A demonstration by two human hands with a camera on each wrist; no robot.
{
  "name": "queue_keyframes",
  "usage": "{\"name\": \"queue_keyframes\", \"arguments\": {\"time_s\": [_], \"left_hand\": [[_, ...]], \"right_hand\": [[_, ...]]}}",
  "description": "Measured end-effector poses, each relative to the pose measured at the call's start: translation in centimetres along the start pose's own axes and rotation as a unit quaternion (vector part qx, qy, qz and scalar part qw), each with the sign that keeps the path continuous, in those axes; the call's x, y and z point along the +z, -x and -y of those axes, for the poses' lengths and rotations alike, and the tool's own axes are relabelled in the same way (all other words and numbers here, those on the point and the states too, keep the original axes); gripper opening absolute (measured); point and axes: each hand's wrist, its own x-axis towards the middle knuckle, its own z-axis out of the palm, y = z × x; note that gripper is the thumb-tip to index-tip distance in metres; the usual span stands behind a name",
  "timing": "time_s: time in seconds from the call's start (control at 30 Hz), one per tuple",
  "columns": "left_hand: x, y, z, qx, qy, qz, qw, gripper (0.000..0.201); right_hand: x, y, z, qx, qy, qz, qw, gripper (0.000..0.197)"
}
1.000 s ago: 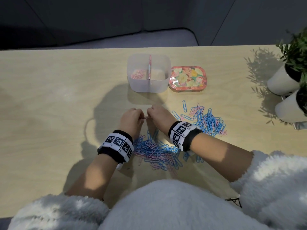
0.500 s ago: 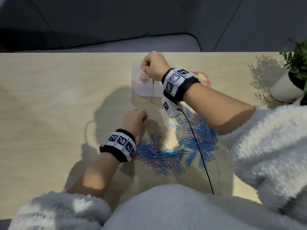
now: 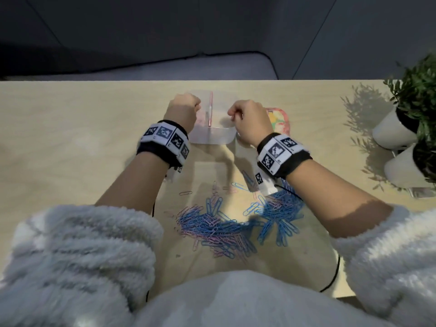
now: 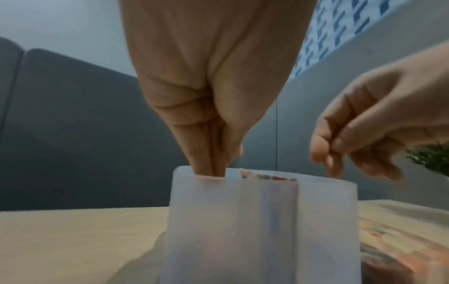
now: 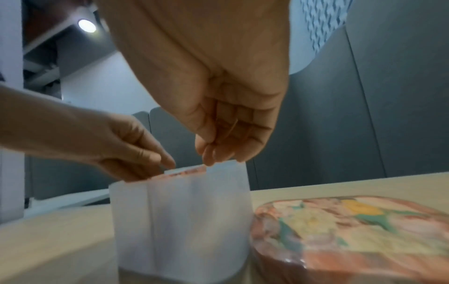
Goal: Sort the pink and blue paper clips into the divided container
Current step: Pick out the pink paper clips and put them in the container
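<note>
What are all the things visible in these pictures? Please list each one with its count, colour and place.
divided container: one, translucent white, far middle of table
floral lid: one, pink floral, right of container
paper clips: one loose heap, pink and blue, near table edge
potted plants: two, green in white pots, right edge
table: one, light wood
left hand: fingertips inside left compartment
right hand: fingers curled, over right compartment; any clip not visible
</note>
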Motion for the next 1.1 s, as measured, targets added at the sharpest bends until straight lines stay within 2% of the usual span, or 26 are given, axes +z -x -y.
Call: {"name": "queue_keyframes", "arguments": {"time_s": [0.07, 0.1, 0.13, 0.17, 0.2, 0.27, 0.33, 0.4, 0.47, 0.53, 0.57, 0.6, 0.67, 0.73, 0.8, 0.83, 0.9, 0.97, 1.1], "left_hand": [[0.5, 0.4, 1.0, 0.043, 0.028, -0.087, 0.995, 0.021], [0.7, 0.9, 1.4, 0.047, 0.017, -0.136, 0.989, 0.024], [1.0, 1.4, 1.9, 0.017, -0.012, -0.16, 0.987, 0.029], [1.2, 1.7, 2.1, -0.034, -0.037, -0.149, 0.988, 0.032], [1.3, 2.0, 2.3, -0.092, -0.04, -0.103, 0.99, 0.034], [1.7, 2.3, 2.9, -0.149, 0.044, 0.013, 0.988, 0.033], [2.0, 2.9, 3.4, -0.138, 0.205, 0.08, 0.966, 0.033], [2.4, 3.9, 3.7, -0.113, 0.32, 0.085, 0.937, 0.043], [2.7, 5.2, 3.3, -0.079, 0.35, 0.068, 0.931, 0.048], [3.1, 6.2, 3.2, -0.047, 0.339, 0.044, 0.938, 0.054], [3.3, 6.4, 3.3, -0.036, 0.337, 0.032, 0.94, 0.056], [3.4, 6.7, 3.3, -0.031, 0.338, 0.021, 0.94, 0.055], [3.6, 6.9, 3.4, -0.028, 0.341, 0.009, 0.94, 0.053], [3.6, 7.1, 3.3, -0.027, 0.34, 0.007, 0.94, 0.054], [3.5, 7.3, 3.1, -0.03, 0.334, 0.006, 0.942, 0.057], [3.5, 7.3, 3.1, -0.032, 0.331, 0.005, 0.943, 0.058], [3.5, 7.3, 3.0, -0.04, 0.325, 0.002, 0.945, 0.059], [3.6, 7.2, 3.0, -0.048, 0.327, 0.0, 0.944, 0.06], [3.8, 7.2, 2.8, -0.055, 0.321, -0.013, 0.945, 0.061]], "right_hand": [[0.3, 0.5, -0.6, -0.017, 0.016, 0.014, 1.0, 0.031], [0.6, 0.7, -0.9, -0.029, 0.022, 0.028, 0.999, 0.031], [0.8, 0.9, -1.1, -0.045, 0.03, 0.041, 0.998, 0.031], [1.0, 1.1, -1.4, -0.063, 0.04, 0.049, 0.996, 0.03], [1.2, 1.4, -1.6, -0.079, 0.05, 0.051, 0.994, 0.03], [1.2, 1.9, -2.1, -0.104, 0.075, 0.051, 0.99, 0.029], [1.0, 2.4, -2.5, -0.131, 0.107, 0.052, 0.984, 0.027], [0.5, 2.8, -2.6, -0.152, 0.147, 0.058, 0.976, 0.028], [-0.2, 2.6, -2.4, -0.146, 0.192, 0.074, 0.968, 0.029], [-0.6, 1.8, -1.6, -0.156, 0.239, 0.08, 0.955, 0.031], [-0.7, 1.6, -0.8, -0.191, 0.279, 0.081, 0.938, 0.03], [-0.7, 1.5, 0.1, -0.219, 0.349, 0.118, 0.904, 0.027], [-0.6, 1.5, 1.7, -0.218, 0.467, 0.203, 0.833, 0.015], [1.4, 0.7, 0.7, -0.261, 0.507, 0.211, 0.794, 0.019], [1.7, 1.2, 1.6, -0.252, 0.543, 0.228, 0.768, 0.011], [1.8, 1.4, 1.4, -0.255, 0.537, 0.231, 0.77, 0.01], [1.7, 1.3, 1.7, -0.234, 0.51, 0.247, 0.79, 0.025], [1.7, 0.9, 1.8, -0.214, 0.482, 0.263, 0.808, 0.031], [1.9, 0.5, 2.7, -0.163, 0.449, 0.33, 0.814, 0.036]]}}
